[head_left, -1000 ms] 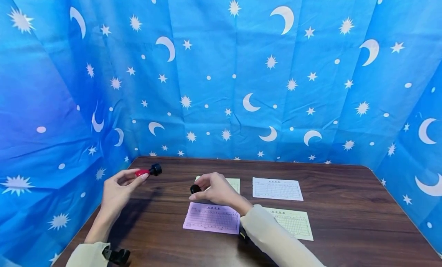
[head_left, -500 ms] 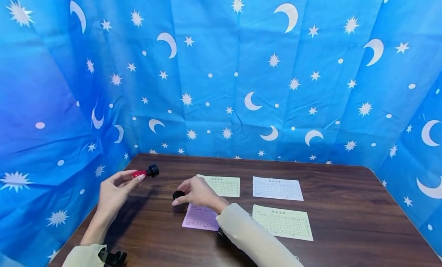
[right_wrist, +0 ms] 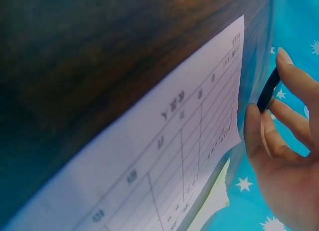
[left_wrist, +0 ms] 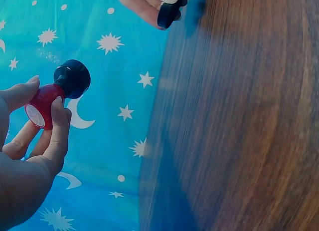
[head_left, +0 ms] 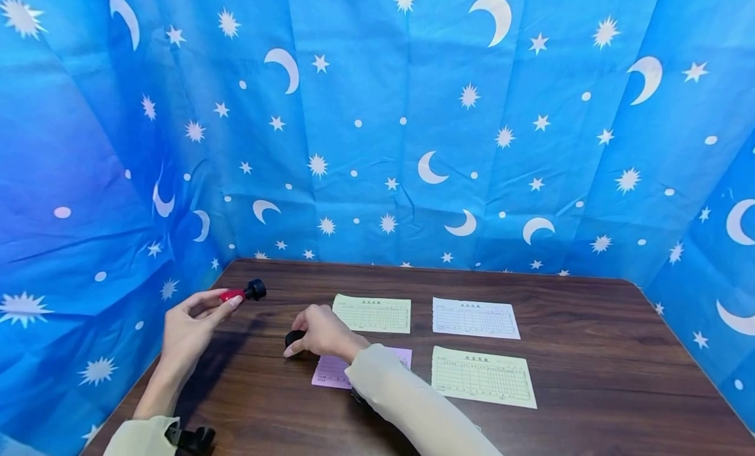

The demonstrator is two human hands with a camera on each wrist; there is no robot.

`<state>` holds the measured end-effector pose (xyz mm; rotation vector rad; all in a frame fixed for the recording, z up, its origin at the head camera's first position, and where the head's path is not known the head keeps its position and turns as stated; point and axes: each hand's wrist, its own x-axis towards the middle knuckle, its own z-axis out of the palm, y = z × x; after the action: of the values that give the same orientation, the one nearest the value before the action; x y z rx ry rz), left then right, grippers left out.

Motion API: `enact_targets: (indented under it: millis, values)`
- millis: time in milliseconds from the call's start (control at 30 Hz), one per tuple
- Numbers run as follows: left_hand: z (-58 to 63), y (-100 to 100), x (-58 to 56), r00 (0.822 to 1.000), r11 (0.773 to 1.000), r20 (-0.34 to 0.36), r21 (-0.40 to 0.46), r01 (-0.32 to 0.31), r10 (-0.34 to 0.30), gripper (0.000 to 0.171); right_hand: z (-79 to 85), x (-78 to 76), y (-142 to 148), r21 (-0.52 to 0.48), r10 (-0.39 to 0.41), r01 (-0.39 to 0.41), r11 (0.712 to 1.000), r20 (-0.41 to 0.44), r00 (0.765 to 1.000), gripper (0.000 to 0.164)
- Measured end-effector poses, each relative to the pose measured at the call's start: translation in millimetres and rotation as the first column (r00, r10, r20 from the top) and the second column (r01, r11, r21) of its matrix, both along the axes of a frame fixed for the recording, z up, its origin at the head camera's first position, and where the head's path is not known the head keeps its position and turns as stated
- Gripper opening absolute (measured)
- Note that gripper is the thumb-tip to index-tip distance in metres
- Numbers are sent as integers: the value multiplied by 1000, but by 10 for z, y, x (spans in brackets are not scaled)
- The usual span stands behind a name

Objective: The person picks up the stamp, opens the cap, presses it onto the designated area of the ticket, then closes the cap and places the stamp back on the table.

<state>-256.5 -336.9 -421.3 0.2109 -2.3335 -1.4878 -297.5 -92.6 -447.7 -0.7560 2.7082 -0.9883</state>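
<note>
My left hand (head_left: 189,335) pinches the red handle of a stamp (head_left: 255,289) above the left side of the table, its round black end pointing right. In the left wrist view, thumb and fingers grip the red handle (left_wrist: 46,104), below the black end. Low over the table, my right hand (head_left: 326,333) holds a round black cap (head_left: 294,339) between thumb and fingers, just left of a purple printed slip (head_left: 330,372). The right forearm and sleeve hide part of that slip. Seen from the right wrist, the cap (right_wrist: 269,90) is edge-on between the fingertips.
A pale green slip (head_left: 371,315) lies behind the purple one. Farther right are a white slip (head_left: 475,318) and another pale green slip (head_left: 483,379). The dark wooden table (head_left: 596,351) is backed by a blue star-and-moon curtain (head_left: 366,148).
My right hand has moved left and slightly down with the black cap, from over the slips to the bare wood. My left hand with the stamp has drifted slightly left.
</note>
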Motion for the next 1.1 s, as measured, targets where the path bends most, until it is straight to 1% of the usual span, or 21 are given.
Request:
enact_targets:
  millis: [133, 267, 400, 567, 800, 933, 1100]
  values:
    - [-5, -31, 16, 1000, 1000, -5, 7, -6, 6, 53, -10, -24, -41, 57, 3, 0, 998, -52, 999, 43]
    - [-3, -76, 43, 1000, 999, 3, -34, -29, 29, 55, -18, -33, -90, 83, 22, -14, 996, -97, 995, 41]
    - [-7, -112, 61, 999, 998, 22, -59, -33, 35, 58, -27, -33, -128, 108, 39, -26, 994, -124, 992, 40]
    - [-9, -113, 77, 999, 998, 31, -46, -31, 32, 60, -57, -25, -132, 129, 28, -15, 992, -105, 994, 40]
    - [-13, -111, 78, 998, 998, 49, -47, -42, 44, 62, -83, -34, -101, 82, -12, 15, 996, -41, 999, 43]
    - [-28, -110, 79, 997, 997, 63, -58, -40, 44, 64, -97, -38, -89, 73, -10, 12, 997, -33, 999, 43]
    - [-34, -96, 80, 998, 998, 56, -64, -29, 33, 64, -115, -37, -81, 54, -17, 18, 998, -20, 1000, 42]
